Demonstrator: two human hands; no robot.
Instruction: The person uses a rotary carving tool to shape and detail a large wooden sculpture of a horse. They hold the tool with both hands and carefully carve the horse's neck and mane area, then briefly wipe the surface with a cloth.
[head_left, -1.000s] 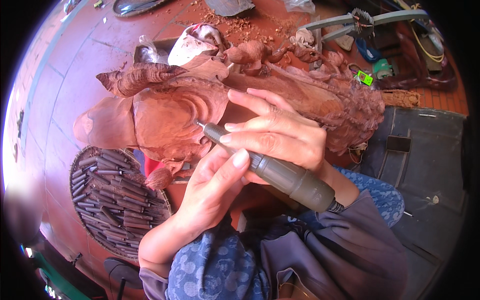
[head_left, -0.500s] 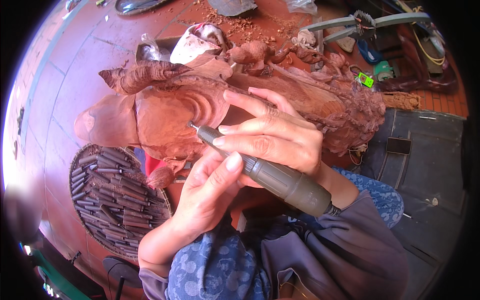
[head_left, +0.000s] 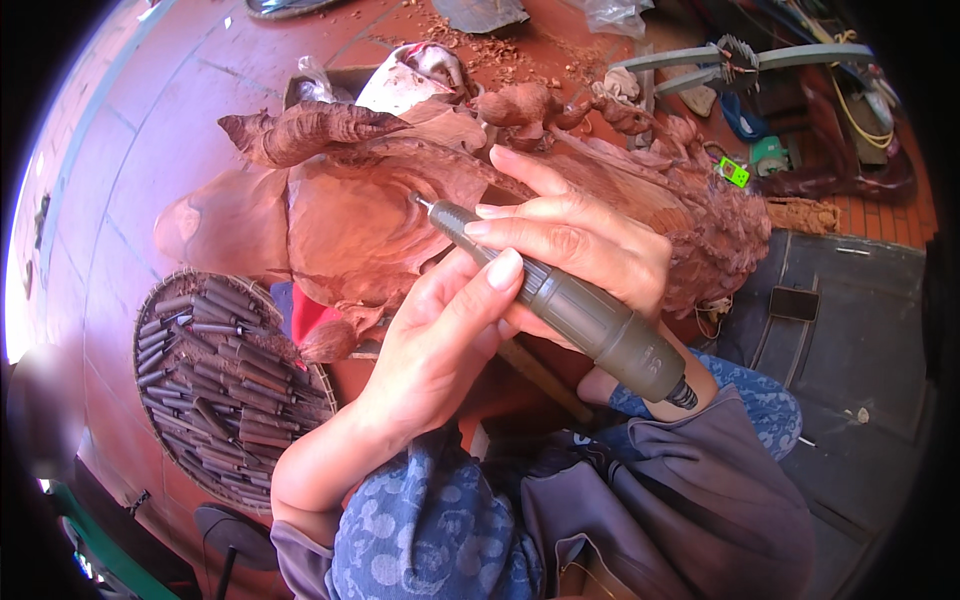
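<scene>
A large reddish-brown wood carving (head_left: 345, 235) lies across the view, with curved grooves cut in its smooth face and knobbly relief toward the right. I hold a dark olive rotary carving handpiece (head_left: 592, 318), slanting up and left, its thin metal bit at the grooves; whether the bit touches the wood I cannot tell. My right hand (head_left: 600, 245) grips the handpiece from above, index finger stretched toward the carving. From below, my left hand (head_left: 445, 315) pinches its front part, thumb on top. The left hand's other fingers are partly hidden.
A round woven basket (head_left: 141, 375) full of dark-handled carving tools (head_left: 215, 400) stands at left. Wood chips (head_left: 490, 55), a white cloth bundle (head_left: 400, 85) and a grey metal clamp (head_left: 790, 58) lie beyond the carving. At right, a phone (head_left: 793, 303) rests on a dark panel (head_left: 850, 390).
Both hands and the handpiece have shifted a little up and right, and the handpiece slants more steeply. Its bit is farther up along the grooves. The carving's left end sits higher in view.
</scene>
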